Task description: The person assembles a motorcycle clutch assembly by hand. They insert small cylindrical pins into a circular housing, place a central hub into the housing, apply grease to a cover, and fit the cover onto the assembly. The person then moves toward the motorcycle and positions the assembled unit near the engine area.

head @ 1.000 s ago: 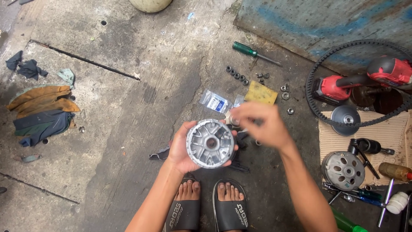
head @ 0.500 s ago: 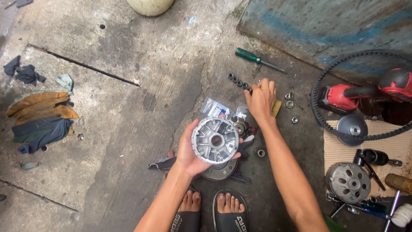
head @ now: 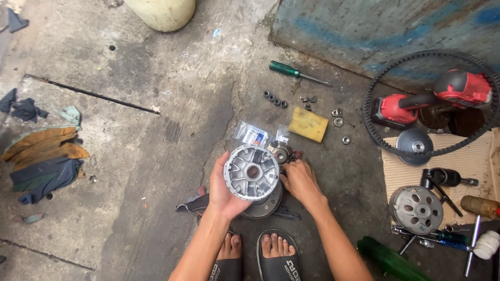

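Grey concrete floor (head: pixel 130 156) lay under us. Our left hand (head: pixel 221 190) grasped a ribbed metal pulley (head: pixel 252 172); our right hand (head: pixel 299 182), just right, seemingly pinched something small, grip unclear.

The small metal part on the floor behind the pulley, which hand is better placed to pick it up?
Probably the right hand: it is empty and lies just below the small part. The left hand is full, holding up the pulley.

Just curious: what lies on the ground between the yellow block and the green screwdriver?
Head view: small dark rollers in a row and loose nuts on bare concrete.
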